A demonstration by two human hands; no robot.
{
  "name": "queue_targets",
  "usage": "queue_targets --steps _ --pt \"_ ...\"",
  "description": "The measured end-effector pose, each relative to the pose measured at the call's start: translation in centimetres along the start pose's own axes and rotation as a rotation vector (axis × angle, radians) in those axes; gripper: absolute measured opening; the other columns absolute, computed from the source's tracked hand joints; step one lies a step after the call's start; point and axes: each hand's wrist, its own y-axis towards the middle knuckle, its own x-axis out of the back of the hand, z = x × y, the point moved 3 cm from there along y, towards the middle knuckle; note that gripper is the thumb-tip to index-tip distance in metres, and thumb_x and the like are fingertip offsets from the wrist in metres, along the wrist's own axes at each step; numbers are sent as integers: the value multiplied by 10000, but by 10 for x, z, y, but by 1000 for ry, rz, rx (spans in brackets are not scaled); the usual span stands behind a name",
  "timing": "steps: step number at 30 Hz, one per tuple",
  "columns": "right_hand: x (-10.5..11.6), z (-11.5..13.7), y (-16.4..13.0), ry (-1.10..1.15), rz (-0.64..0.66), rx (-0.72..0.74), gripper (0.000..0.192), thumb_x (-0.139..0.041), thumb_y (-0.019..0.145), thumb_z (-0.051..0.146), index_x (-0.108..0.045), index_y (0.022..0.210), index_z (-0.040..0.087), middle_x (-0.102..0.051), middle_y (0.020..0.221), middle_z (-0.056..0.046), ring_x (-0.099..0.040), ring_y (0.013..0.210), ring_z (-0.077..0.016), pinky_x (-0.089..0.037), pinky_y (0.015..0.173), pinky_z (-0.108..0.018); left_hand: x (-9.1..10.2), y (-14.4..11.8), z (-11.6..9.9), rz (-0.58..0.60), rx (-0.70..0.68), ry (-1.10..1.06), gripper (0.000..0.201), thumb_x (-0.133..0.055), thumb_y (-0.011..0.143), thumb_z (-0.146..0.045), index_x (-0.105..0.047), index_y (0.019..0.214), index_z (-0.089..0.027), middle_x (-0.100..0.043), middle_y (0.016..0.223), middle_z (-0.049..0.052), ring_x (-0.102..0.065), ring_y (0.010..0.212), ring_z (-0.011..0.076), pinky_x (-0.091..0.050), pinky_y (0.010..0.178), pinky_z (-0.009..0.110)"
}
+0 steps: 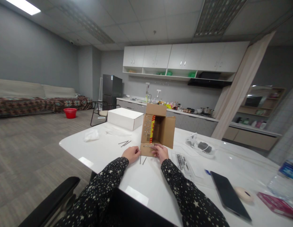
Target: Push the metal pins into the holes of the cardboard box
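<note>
An open cardboard box (169, 132) stands on the white table with its opening facing me. Its front flap (146, 152) lies down toward me, with a row of small shiny pieces across it. More such dots are on the left flap (146, 127), beside a yellow and red strip (152, 129). My left hand (132, 154) is closed, its fingers curled against the front flap's left edge. Over that flap's right side, my right hand (161, 152) has its fingers drawn together; whatever they pinch is hidden. Two screws or nails (144, 160) lie just in front of the flap.
More nail-like pieces (126, 143) lie left of the box, near a white box (125, 118) and a crumpled plastic bag (91, 135). On the right are a bag of metal pieces (183, 162), a coiled white cable (205, 148), a phone (229, 194) and a water bottle (287, 176).
</note>
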Motion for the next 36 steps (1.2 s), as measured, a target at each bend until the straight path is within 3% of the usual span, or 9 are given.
queue_targets --steps 36 --pt "-2 7 -8 13 31 -43 81 -578 748 155 -558 824 136 -714 741 -83 -605 461 -117 -432 362 -186 0 0 1 3 -7 -3 265 -417 816 -379 -596 735 -201 -662 732 34 -578 688 165 -352 613 259"
